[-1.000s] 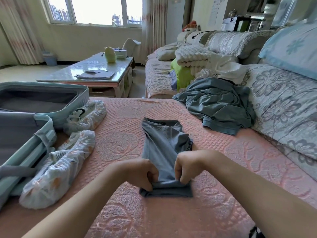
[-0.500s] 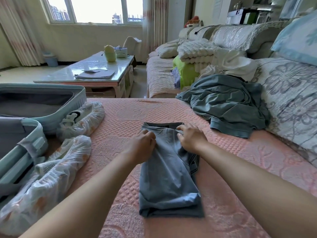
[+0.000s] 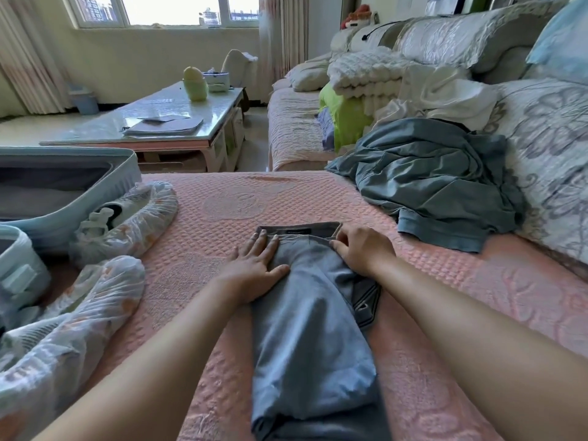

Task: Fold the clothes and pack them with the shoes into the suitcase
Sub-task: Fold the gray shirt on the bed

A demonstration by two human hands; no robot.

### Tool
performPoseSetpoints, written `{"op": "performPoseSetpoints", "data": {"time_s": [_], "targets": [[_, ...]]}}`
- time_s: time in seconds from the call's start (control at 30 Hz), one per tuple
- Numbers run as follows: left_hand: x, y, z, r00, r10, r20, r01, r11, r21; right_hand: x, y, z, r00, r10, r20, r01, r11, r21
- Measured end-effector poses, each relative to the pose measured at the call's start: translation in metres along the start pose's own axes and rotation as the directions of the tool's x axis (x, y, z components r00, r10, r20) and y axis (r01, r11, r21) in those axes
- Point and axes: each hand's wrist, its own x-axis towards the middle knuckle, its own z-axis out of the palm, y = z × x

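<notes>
— Pink quilted cover (image 3: pixel 222 202) spreads over the whole seat. What lies on it?
— A grey-blue cloth garment (image 3: pixel 311 345), folded into a long narrow strip. It runs from under both hands back toward the person, with its waistband at the far end.
— How is the left hand (image 3: pixel 254 265)?
— Flat, with fingers straight and together, pressing the strip's left side just short of the waistband. It grips nothing.
— And the right hand (image 3: pixel 362 249)?
— Its fingers are curled down over the top layer's far edge, holding the fabric at the strip's right corner.
— What is left of the left hand?
— Two shoes, each in a translucent white patterned bag. The far bagged shoe (image 3: pixel 127 224) lies just beside the open pale-blue hard-shell suitcase (image 3: pixel 95 192). The near bagged shoe (image 3: pixel 70 329) lies closer to the person.
— Beyond the right hand?
— A crumpled teal-grey garment (image 3: pixel 439 183) lies heaped to its right, well apart from the strip.
</notes>
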Motion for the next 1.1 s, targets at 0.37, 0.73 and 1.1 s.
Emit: {"op": "performPoseSetpoints", "data": {"time_s": [0.37, 0.73, 1.1], "targets": [[-0.054, 0.066, 0.004, 0.963, 0.264, -0.053, -0.26, 0.963, 0.076, -0.057, 0.004, -0.028, 0.951, -0.272, -0.149, 0.27, 0.962, -0.034], [-0.148, 0.034, -0.023, 0.845, 0.535, -0.019, -0.532, 0.843, 0.082, -0.156, -0.047, -0.055, 0.815, -0.41, 0.409, 0.463, 0.886, -0.033], [-0.181, 0.036, -0.049, 0.866, 0.285, 0.412, -0.35, 0.932, 0.091, -0.175, -0.062, -0.059, 0.747, -0.433, 0.505, 0.477, 0.878, 0.046]]}}
